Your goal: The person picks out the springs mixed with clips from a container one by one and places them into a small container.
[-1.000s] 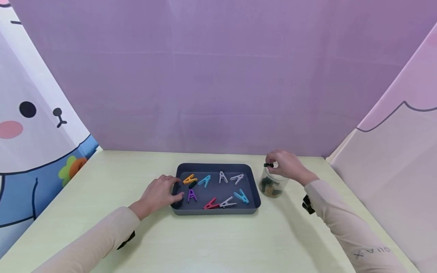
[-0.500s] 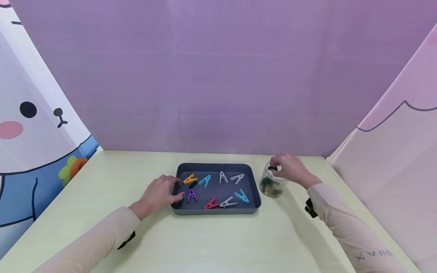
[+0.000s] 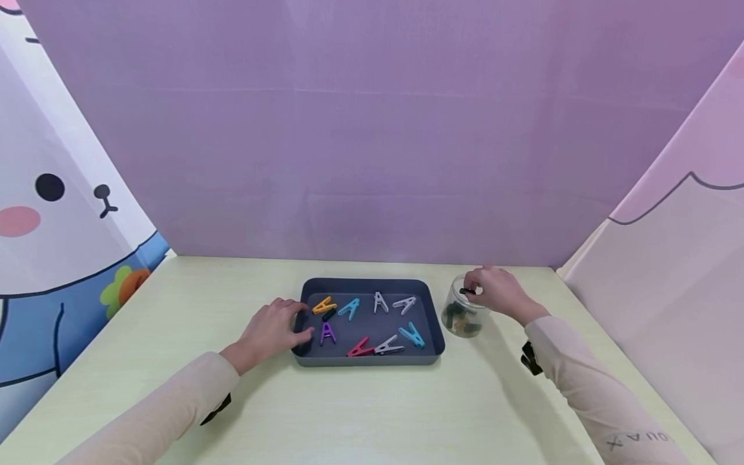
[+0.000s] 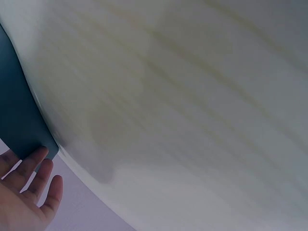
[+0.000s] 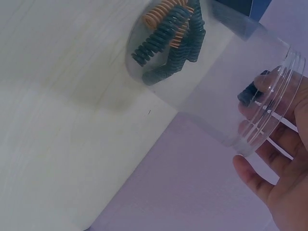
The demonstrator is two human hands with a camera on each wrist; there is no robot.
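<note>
My right hand (image 3: 496, 289) pinches a short dark coil spring (image 5: 252, 91) between thumb and fingers. The spring is inside the mouth of a clear jar (image 5: 207, 98), below its threaded rim. At the jar's bottom lie several dark green springs (image 5: 161, 36) and orange springs (image 5: 156, 14). On the left, my left hand (image 3: 270, 332) rests with loosely spread fingers at the left wall of a dark grey tray (image 3: 372, 361), thumb reaching over the rim. A dark green spring (image 3: 329, 314) lies in the tray beside an orange clip (image 3: 323, 305).
Other clips lie scattered in the tray, among them a purple clip (image 3: 327, 333), a red clip (image 3: 359, 349), a blue clip (image 3: 411, 336) and a white clip (image 3: 403, 303). The pale table (image 3: 372, 413) meets a purple backdrop (image 3: 372, 161) behind tray and jar.
My right hand has moved down and slightly right, carrying the spring from above the jar's rim into its mouth. The left hand and the tray have stayed put.
</note>
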